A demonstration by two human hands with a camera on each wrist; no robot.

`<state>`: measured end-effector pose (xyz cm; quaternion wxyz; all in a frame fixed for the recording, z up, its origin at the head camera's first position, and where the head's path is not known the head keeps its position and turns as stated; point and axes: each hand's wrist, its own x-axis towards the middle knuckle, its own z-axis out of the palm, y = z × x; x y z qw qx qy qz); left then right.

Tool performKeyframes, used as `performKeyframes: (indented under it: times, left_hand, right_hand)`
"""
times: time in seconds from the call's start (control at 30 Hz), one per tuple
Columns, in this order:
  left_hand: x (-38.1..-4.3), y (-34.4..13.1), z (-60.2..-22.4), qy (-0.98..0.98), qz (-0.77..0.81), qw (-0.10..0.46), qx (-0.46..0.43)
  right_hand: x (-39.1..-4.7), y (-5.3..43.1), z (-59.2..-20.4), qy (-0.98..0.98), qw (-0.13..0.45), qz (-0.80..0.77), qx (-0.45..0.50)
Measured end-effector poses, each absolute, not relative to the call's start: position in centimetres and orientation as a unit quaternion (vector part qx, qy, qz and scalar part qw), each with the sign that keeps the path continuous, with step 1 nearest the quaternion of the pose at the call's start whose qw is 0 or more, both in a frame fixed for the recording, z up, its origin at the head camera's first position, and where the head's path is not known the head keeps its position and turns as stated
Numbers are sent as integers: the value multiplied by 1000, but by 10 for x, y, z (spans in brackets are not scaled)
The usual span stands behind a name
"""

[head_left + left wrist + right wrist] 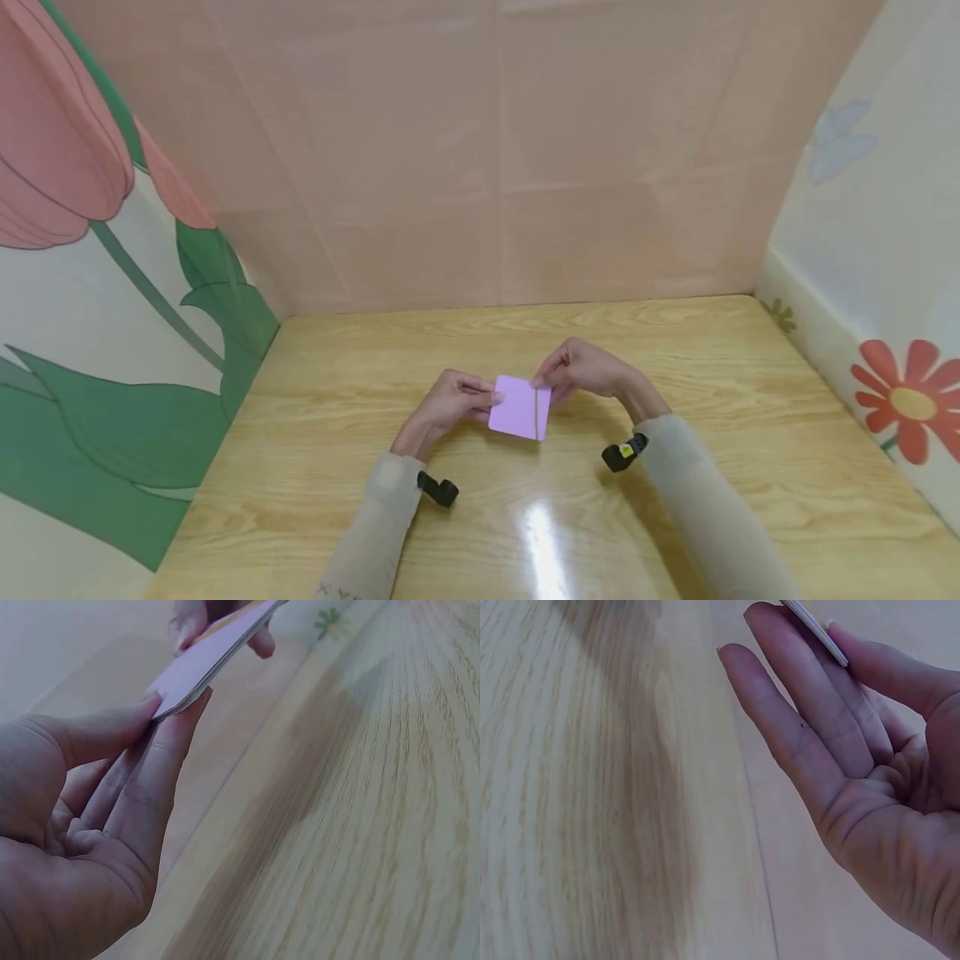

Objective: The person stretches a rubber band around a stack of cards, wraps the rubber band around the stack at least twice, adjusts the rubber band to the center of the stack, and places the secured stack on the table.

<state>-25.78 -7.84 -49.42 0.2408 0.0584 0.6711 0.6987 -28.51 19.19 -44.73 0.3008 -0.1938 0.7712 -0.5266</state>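
A small pink square pad (513,410) with rounded corners is held up above the wooden table between both hands. Its edge looks layered, like a thin stack, in the left wrist view. Near its right side a tan elastic band (536,415) runs across it from top to bottom. My left hand (447,402) pinches the pad's left edge, thumb on top and fingers underneath. At the upper right corner, by the band, my right hand (592,369) pinches it between thumb and fingers. Layers of the pad's edge (817,631) also show in the right wrist view.
The wood-grain table (315,500) meets a pink-covered wall (495,167) at the back. Flower-painted walls stand on the left and right. Each wrist carries a small black camera, such as the right camera (624,454).
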Motion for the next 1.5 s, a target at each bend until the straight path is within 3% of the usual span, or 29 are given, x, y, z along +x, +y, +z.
performKeyframes:
  times: [0.7, 1.2, 1.5]
  left_hand:
    - [-257, -71, -493, 661, 701, 255, 84]
    - [-256, -76, -486, 666, 701, 244, 66]
    - [-255, -75, -489, 672, 699, 238, 54]
  right_hand:
    - [-289, 178, -441, 812, 286, -466, -206]
    - [-286, 197, -436, 774, 345, -500, -178]
    - [-283, 188, -436, 790, 318, -490, -186]
